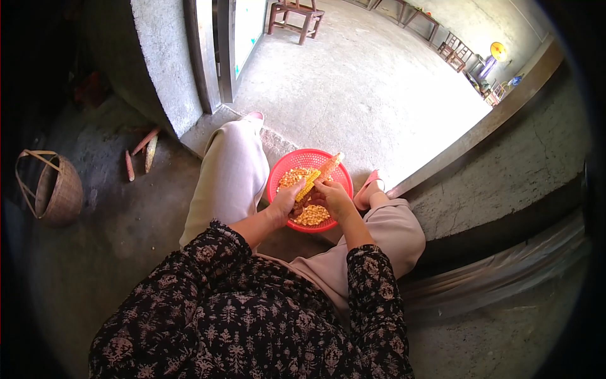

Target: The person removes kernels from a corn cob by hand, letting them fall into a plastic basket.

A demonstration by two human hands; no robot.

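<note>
Between my knees sits a red perforated basket (273,182) with loose yellow corn kernels (312,216) in it. My left hand (287,201) is closed around the lower left part of a yellow corn cob (308,185), above the basket. Against it lies a bare reddish cob (331,165), slanting up to the right, with my right hand (332,197) closed at its lower end. The two cobs touch between my hands. My fingers partly hide where they meet and some of the kernels below.
A woven basket with a handle (65,192) stands on the floor at the left. Nearer the wall lie several cobs (151,153). A doorway frame (226,57) rises ahead, and a wooden stool (297,18) stands beyond it. Chairs (454,50) and a yellow fan (499,51) are farther back right.
</note>
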